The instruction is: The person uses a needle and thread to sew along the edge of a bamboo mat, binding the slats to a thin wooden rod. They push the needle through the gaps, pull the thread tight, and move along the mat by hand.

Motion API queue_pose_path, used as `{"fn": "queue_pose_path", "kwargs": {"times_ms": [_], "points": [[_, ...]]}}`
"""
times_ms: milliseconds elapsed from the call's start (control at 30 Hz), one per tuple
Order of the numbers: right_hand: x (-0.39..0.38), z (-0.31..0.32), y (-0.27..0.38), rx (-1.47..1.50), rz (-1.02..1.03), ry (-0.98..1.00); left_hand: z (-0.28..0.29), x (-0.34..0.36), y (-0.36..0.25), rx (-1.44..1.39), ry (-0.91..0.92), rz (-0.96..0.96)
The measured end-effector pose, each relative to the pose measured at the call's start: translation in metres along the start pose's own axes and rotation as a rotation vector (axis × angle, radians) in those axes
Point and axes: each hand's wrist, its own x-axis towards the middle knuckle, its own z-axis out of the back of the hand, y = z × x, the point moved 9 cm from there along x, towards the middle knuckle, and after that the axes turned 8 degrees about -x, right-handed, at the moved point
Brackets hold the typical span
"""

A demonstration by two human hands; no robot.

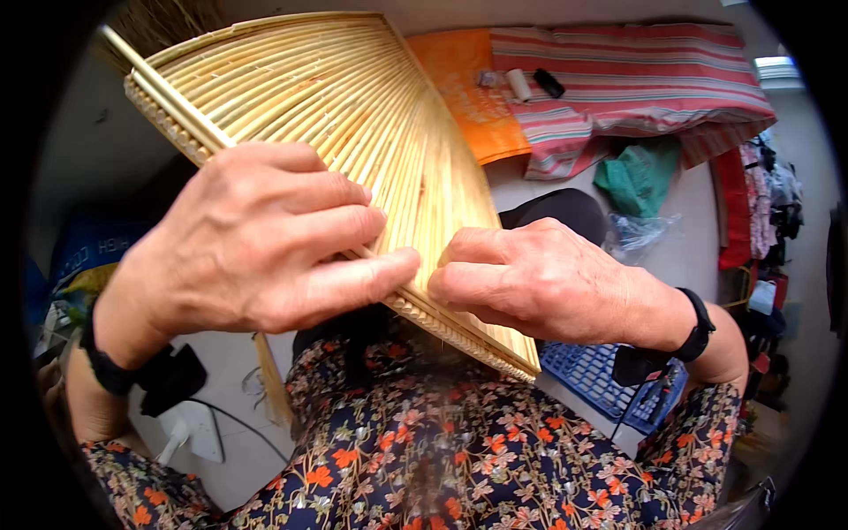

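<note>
A large panel of pale yellow plant stalks [327,97], laid side by side and stitched together, tilts up in front of me. Its near edge is thick, with cut stalk ends in rows. Along that edge lies a longer stalk [163,88] that sticks out past the upper left corner. My left hand [274,238] is closed over the edge and this stalk, its index finger reaching to the right; the thumb is hidden. Close by on the right, my right hand [530,278] has its fingers curled tight against the panel near the edge. Its fingertips are hidden.
Beyond the panel is a surface with a red striped cloth [636,79] and an orange cloth [508,132]. A dark small object [548,83] lies there. A green bag [640,177] hangs below. Down right is a blue plastic basket [601,375]; a cable [243,420] runs at lower left.
</note>
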Motion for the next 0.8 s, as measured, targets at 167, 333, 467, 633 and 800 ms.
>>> {"fn": "queue_pose_path", "kwargs": {"times_ms": [167, 333, 467, 633, 800], "points": [[0.016, -0.006, 0.000, 0.133, 0.020, -0.026, -0.012, -0.012, -0.015, 0.105, -0.195, 0.028], [0.021, -0.017, 0.005, 0.282, 0.131, 0.050, -0.019, -0.016, -0.028, 0.048, -0.224, 0.047], [0.013, -0.015, 0.005, 0.212, 0.080, 0.140, -0.021, -0.013, -0.033, 0.035, -0.202, 0.034], [-0.016, 0.005, -0.008, 0.078, 0.037, 0.138, -0.025, -0.018, -0.034, 0.016, -0.178, 0.071], [-0.023, 0.023, -0.015, 0.039, -0.098, -0.170, -0.022, -0.015, -0.031, 0.008, -0.158, 0.090]]}}
